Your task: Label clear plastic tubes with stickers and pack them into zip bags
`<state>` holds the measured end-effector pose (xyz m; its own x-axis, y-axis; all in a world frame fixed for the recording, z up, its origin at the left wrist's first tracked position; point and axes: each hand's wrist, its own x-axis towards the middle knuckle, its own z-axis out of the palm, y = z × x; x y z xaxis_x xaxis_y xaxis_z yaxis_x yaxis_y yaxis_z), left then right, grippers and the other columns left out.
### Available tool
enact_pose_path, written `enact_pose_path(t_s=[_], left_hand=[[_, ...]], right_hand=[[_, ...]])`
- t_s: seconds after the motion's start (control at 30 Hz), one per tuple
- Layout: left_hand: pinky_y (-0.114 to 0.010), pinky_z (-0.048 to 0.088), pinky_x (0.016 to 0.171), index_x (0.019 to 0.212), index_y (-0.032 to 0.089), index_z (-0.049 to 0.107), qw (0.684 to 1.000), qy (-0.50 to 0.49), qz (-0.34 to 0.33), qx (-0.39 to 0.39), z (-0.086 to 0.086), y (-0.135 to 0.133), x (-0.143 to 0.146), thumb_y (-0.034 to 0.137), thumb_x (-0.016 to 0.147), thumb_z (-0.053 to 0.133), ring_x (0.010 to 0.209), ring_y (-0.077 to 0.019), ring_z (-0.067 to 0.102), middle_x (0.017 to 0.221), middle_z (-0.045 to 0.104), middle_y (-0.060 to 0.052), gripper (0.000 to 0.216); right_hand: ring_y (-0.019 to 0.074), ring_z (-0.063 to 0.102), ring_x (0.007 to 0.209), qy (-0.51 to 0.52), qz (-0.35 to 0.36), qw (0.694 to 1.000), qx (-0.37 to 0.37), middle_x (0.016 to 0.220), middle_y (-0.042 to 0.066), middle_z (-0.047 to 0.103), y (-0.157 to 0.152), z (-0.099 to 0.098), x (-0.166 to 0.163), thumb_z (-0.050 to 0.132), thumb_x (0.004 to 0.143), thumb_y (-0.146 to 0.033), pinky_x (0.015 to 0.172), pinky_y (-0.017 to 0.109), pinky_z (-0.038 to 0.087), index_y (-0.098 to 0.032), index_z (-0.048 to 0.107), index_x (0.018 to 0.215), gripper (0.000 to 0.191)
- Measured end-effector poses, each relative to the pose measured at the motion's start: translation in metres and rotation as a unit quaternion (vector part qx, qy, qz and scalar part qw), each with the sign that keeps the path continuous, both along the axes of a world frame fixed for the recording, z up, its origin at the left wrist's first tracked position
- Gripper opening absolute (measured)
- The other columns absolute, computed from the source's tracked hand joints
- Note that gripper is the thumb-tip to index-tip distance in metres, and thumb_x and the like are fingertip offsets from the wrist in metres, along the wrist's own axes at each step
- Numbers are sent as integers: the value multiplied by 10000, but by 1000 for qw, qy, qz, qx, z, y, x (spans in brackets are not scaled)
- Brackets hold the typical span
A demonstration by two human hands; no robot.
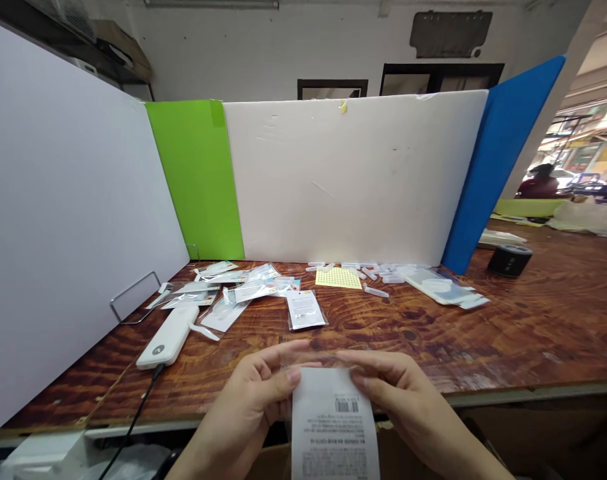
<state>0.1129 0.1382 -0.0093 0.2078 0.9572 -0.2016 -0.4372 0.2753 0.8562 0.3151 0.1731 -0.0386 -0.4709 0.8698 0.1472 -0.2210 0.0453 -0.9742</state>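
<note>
Printed with small dark text and a barcode, a white card (pixel 333 427) sits closest, held up at the near edge of the counter (pixel 433 340), its lower end cut off by the bottom of the view. Its upper corners lie between the two hands. The left hand (pixel 261 393) has a narrow grip, thumb pressed on the card's upper left corner; the right hand (pixel 398 383) pinches the upper right corner just as closely. Clear film (pixel 316 359) shows between the fingertips, above the card's top edge.

Beyond the hands, a bagged white card (pixel 305 310) lies flat on the counter. To its left is a loose heap of clear packets (pixel 253 287), with a white power bank (pixel 167 337) just beside it and a black cable (pixel 138 400) running from its near end. Farther back rests a yellow sheet (pixel 338 278) of small dots, small translucent plastic pieces (pixel 376 291) scattered around it, and flat pale packets (pixel 428 287) to the right.

Green (pixel 198 180), white (pixel 353 180) and blue panels (pixel 503 160) stand upright behind. Past the blue one sits a black device (pixel 510 261).
</note>
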Motion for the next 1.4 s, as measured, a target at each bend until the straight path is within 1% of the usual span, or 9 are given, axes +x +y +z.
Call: enact_pose_path(t_s=[0.1, 0.2, 0.4, 0.5, 0.7, 0.87, 1.03, 1.17, 1.4], left_hand=[[-250, 524, 643, 763, 157, 746, 999, 21, 31, -4, 0, -1, -1, 248, 576, 843, 695, -176, 667, 770, 737, -82, 230], [-220, 504, 584, 609, 164, 728, 999, 32, 43, 7, 0, -2, -1, 247, 526, 848, 618, -146, 631, 642, 702, -45, 167], [-182, 457, 601, 667, 195, 746, 994, 71, 16, 79, -2, -6, -4, 215, 645, 724, 670, -129, 614, 714, 711, -34, 37], [-199, 446, 641, 668, 211, 753, 988, 99, 6, 117, -3, -8, -6, 178, 675, 654, 728, -149, 621, 763, 728, -44, 104], [-225, 432, 633, 637, 226, 758, 980, 124, -12, 154, -5, -9, -9, 149, 687, 591, 693, -157, 606, 720, 724, -40, 190], [-193, 432, 627, 681, 256, 761, 961, 203, -1, 186, -8, -9, -15, 114, 707, 537, 681, -129, 591, 711, 716, 5, 266], [-174, 443, 636, 736, 272, 757, 942, 261, -27, 207, -11, -9, -19, 88, 713, 505, 694, -119, 594, 746, 714, 33, 313], [-197, 457, 664, 759, 254, 758, 927, 291, -5, 236, -19, -11, -25, 124, 754, 522, 726, -144, 597, 779, 713, -2, 269], [-263, 490, 762, 784, 254, 771, 932, 252, 14, 261, -19, -16, -27, 241, 803, 564, 834, -209, 633, 862, 724, -48, 208]], right_hand=[[172, 673, 769, -21, -37, 997, 66, 847, 39, 746, 0, -1, 2, 676, 790, -251, 680, 262, 530, -264, 774, 845, 113], [152, 651, 691, -36, -47, 992, 112, 746, 22, 733, 0, 1, 5, 626, 756, -148, 610, 227, 505, -260, 777, 774, 188], [123, 570, 566, -44, -46, 983, 172, 663, 9, 687, -1, 6, 10, 599, 787, -168, 514, 204, 440, -264, 769, 789, 195], [114, 556, 555, -44, -35, 976, 210, 649, -7, 670, -4, 10, 12, 589, 802, -150, 519, 200, 433, -283, 762, 822, 218], [118, 616, 618, -48, -22, 969, 243, 727, -19, 704, -9, 14, 14, 565, 800, -99, 564, 196, 469, -283, 747, 843, 263], [125, 644, 657, -51, -20, 965, 255, 753, -17, 718, -7, 13, 14, 542, 799, -64, 587, 197, 486, -281, 742, 851, 299], [123, 634, 640, -30, -26, 969, 246, 735, -14, 713, -6, 12, 15, 570, 799, -99, 580, 186, 481, -282, 746, 834, 257], [124, 640, 687, -18, -21, 973, 227, 785, -10, 720, -7, 8, 16, 610, 833, -167, 616, 180, 486, -302, 748, 857, 194], [139, 646, 685, 33, 54, 983, 175, 811, 13, 730, -3, 8, 16, 626, 867, -296, 602, 206, 484, -293, 754, 870, 128]])
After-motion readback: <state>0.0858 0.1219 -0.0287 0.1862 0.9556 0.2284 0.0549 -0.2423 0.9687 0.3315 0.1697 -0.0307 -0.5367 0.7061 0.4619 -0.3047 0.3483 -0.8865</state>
